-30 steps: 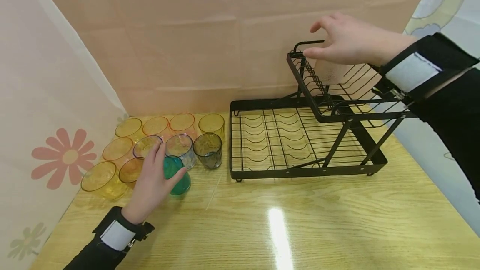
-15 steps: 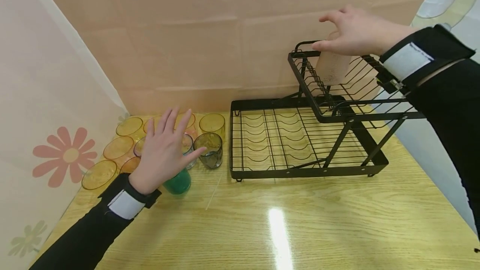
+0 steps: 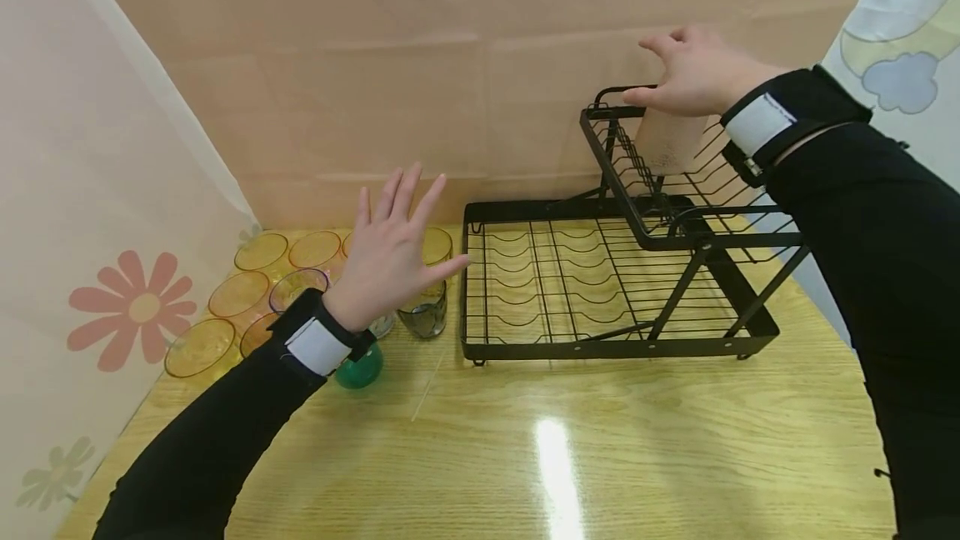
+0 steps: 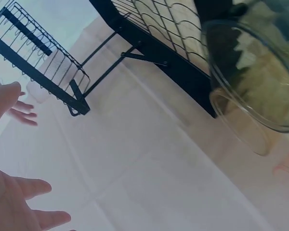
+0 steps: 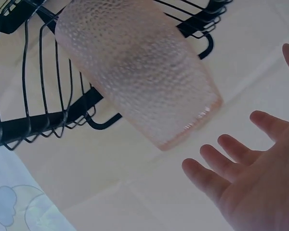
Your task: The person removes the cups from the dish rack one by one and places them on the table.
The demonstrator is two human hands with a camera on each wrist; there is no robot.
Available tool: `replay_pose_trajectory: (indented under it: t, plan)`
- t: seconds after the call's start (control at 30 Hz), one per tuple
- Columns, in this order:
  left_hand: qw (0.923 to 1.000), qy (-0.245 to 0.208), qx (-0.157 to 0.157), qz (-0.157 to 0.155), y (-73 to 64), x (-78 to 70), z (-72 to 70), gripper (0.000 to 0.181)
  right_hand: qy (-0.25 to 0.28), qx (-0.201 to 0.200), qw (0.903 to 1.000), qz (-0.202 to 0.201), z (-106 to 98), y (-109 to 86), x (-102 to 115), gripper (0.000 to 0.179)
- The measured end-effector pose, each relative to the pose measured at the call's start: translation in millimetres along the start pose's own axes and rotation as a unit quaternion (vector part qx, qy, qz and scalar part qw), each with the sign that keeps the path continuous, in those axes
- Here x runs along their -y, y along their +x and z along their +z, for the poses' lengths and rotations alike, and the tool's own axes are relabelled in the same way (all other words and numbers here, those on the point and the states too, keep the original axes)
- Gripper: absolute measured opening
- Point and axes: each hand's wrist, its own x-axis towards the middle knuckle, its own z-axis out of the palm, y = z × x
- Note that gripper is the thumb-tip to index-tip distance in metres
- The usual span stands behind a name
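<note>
My left hand (image 3: 386, 261), fingers spread wide, hovers over the right side of a group of coloured drinking glasses and holds nothing. Beneath its wrist is a green glass (image 3: 360, 371), partly covered. A dark grey glass (image 3: 426, 319) shows below the thumb. On the upper tier of a black dish rack (image 3: 622, 350) stands a pink textured glass (image 5: 135, 72). Close by its top is my right hand (image 3: 697, 69), fingers loosely parted. The right wrist view shows a gap between these fingers and the pink glass. Some glasses are hidden behind my left hand.
Yellow (image 3: 201, 348), orange and purple-rimmed glasses (image 3: 298, 288) sit in rows at the left, close together. The rack's lower tier (image 3: 555, 290) has wavy wires. A pink cloth backdrop (image 3: 375, 90) hangs behind the wooden table (image 3: 480, 457).
My left hand has risen from the green glass and moved right and away from me, its fingers spreading. The right hand stays near the pink glass, which keeps its place.
</note>
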Motion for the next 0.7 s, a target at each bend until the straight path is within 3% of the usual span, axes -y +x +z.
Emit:
replay_pose_trajectory:
  t: [0.4,0.7]
  plan:
    - [0.9997,-0.022,-0.001,0.006,21.4,-21.6,4.0,0.094,0.009,0.050,0.9985,0.020,11,8.2,-17,0.085]
    - [0.9993,-0.027,0.024,0.003,32.4,-32.1,9.8,0.095,0.002,0.028,0.9986,0.045,24,11.2,-32,0.079]
